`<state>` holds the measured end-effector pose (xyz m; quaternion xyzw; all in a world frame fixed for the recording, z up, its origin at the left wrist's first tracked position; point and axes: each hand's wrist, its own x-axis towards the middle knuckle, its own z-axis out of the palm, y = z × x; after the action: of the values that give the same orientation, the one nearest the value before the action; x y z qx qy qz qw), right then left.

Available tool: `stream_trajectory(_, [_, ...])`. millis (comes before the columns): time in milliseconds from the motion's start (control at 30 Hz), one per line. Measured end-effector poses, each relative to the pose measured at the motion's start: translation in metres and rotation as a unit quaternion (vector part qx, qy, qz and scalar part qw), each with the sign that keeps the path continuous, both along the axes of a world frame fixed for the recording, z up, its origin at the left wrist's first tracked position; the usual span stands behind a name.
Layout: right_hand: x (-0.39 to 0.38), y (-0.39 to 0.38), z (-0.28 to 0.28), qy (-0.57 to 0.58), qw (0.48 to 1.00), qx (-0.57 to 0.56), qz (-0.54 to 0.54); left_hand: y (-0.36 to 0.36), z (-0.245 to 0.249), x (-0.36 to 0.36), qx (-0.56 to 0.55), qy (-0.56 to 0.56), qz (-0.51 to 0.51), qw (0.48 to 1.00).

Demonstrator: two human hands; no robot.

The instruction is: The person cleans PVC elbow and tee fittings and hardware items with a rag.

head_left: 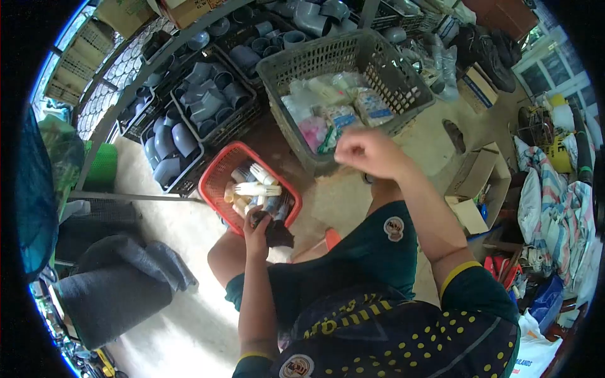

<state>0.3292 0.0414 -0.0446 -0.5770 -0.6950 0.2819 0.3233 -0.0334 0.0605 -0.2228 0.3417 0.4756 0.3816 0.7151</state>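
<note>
My left hand is closed around a dark, cloth-like piece at the near edge of a red plastic basket. Inside the basket lie several cream-white plastic fittings with slotted ends, among clear and brownish pieces. My right hand is raised over the near side of a large grey-green crate, slightly blurred, its fingers curled in; whatever it may hold is hidden. Plastic bags of small parts and a pink bag lie in that crate.
Black crates of grey pipe elbows and other grey fittings stand to the left and behind. An open cardboard box is on my right. A rolled dark mat lies at the left on the concrete floor.
</note>
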Motion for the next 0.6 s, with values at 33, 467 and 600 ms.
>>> stream_trajectory(33, [0.009,0.029,0.009,-0.062,0.995,-0.073,-0.042,0.009,-0.014,-0.002,-0.017,0.017,0.000,1.000])
stream_trajectory(467, [0.068,0.239,-0.163,-0.427,0.858,-0.260,-0.122,0.039,-0.008,0.014,-0.033,0.110,-0.100,0.988])
stream_trajectory(600, [0.116,0.233,-0.144,-0.408,0.878,-0.151,-0.199,0.037,-0.015,0.007,-0.048,0.118,-0.127,0.984])
